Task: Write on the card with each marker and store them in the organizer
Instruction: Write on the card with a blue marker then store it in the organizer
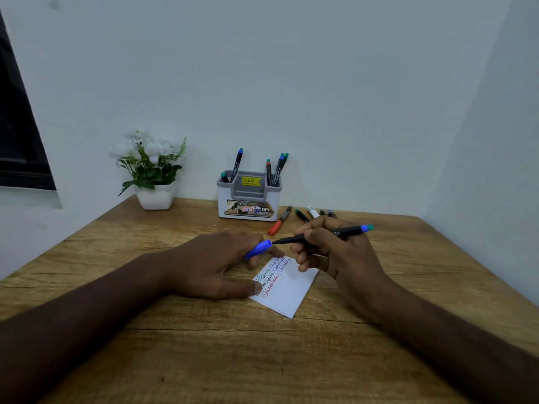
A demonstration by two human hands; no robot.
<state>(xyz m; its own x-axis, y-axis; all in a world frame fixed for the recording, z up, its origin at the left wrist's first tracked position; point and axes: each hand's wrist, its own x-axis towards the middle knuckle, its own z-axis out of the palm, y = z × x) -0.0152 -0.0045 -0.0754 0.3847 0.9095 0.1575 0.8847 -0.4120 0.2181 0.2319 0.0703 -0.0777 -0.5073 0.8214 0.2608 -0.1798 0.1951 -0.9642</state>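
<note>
Holding the blue cap [258, 248] in curled fingers, the left hand [215, 266] rests beside the card [287, 290], while the right hand [335, 252] grips the marker [320, 235], its tip at the cap's mouth (not seated). Misaligned, the nib could ink fingers or smear writing; the organizer [249, 196] waits behind.
</note>
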